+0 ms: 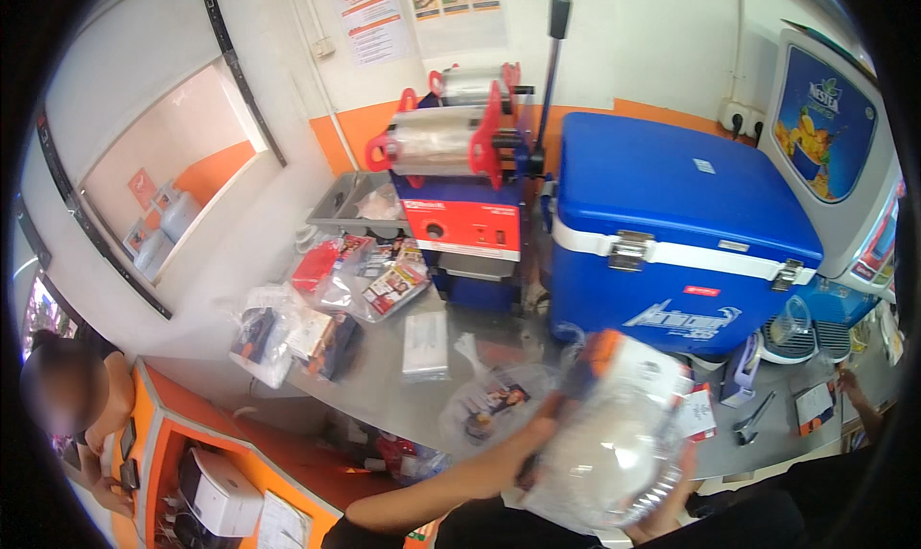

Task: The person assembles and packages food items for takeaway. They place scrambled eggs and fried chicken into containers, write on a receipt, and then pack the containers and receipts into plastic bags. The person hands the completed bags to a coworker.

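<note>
A clear plastic bag [601, 441] is held up in front of me between both hands. Stacked clear plastic pieces with ribbed, rounded edges, perhaps lids, show through it. An orange, white and dark printed packet [633, 362] lies along its upper end; whether it is inside the bag is unclear. My left hand [550, 414] grips the bag's left side, its fingers partly hidden and blurred. My right hand [665, 513] supports the lower right side. Below, on the metal counter, lies another clear bag [475, 412] with printed pieces in it.
A cup sealing machine [464, 225] and a blue cooler box [669, 261] stand at the back. Bagged packets [316, 333] crowd the left. A stapler [741, 369], tongs [754, 419] and a drink dispenser [827, 139] are right. Another person's hand [853, 387] is at far right; a person [101, 412] sits left.
</note>
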